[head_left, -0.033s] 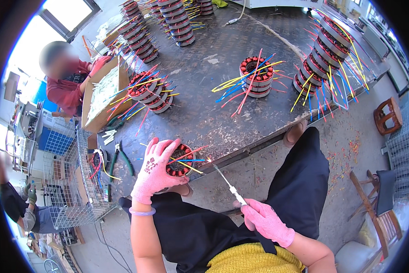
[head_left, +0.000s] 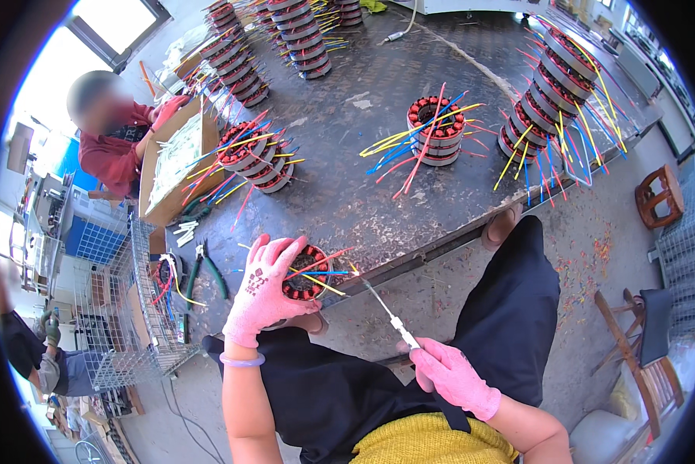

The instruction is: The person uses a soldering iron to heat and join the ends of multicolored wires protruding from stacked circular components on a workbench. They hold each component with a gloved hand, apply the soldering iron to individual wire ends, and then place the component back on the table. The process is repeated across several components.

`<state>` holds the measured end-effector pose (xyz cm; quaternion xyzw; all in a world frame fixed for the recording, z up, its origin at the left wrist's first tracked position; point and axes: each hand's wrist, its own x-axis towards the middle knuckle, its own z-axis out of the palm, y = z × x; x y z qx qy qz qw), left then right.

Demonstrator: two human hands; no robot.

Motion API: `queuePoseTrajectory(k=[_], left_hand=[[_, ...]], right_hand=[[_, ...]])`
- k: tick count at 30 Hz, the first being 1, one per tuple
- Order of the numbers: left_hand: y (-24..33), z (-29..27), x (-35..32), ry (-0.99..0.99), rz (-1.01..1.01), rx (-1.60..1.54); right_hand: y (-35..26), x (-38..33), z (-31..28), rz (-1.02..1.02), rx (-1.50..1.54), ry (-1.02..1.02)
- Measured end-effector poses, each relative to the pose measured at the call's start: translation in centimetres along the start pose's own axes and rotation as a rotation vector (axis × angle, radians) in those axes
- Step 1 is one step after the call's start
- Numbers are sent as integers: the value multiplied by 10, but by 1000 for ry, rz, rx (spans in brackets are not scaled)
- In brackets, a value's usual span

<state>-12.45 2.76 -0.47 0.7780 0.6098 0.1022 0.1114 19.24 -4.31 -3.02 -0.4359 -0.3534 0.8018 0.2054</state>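
My left hand (head_left: pixel 261 294), in a pink glove, is wrapped round a motor stator (head_left: pixel 299 289) at the table's front edge. Red coils line its ring, and red, yellow and blue wires stick out to the right. In my right hand (head_left: pixel 452 375), also pink-gloved, is what looks like a soldering iron (head_left: pixel 398 325), with a white handle and a long thin metal shaft. Its tip points up and left, close to the end of the blue wire; a small orange-bright spot shows there. Whether tip and wire touch I cannot make out.
Stacked stators (head_left: pixel 552 85) stand at the right, with more at the far left. A shorter stack (head_left: pixel 434 131) is mid-table. Green-handled pliers (head_left: pixel 212 274) lie left of my hand, beside a wire basket (head_left: pixel 143 309). A co-worker (head_left: pixel 115 155) reaches into a cardboard box (head_left: pixel 179 158).
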Motion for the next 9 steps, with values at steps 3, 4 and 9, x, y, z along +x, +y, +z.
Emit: queuePoseTrajectory(k=[3,4,9], left_hand=[[0,1,1,19,22,4],[0,1,1,18,22,5],[0,0,0,-21,-25,-15]], right_hand=[[0,0,-1,-26,-50,-3],[-1,0,-1,-23,-66,-4],[5,1,-3,11,14,-22]])
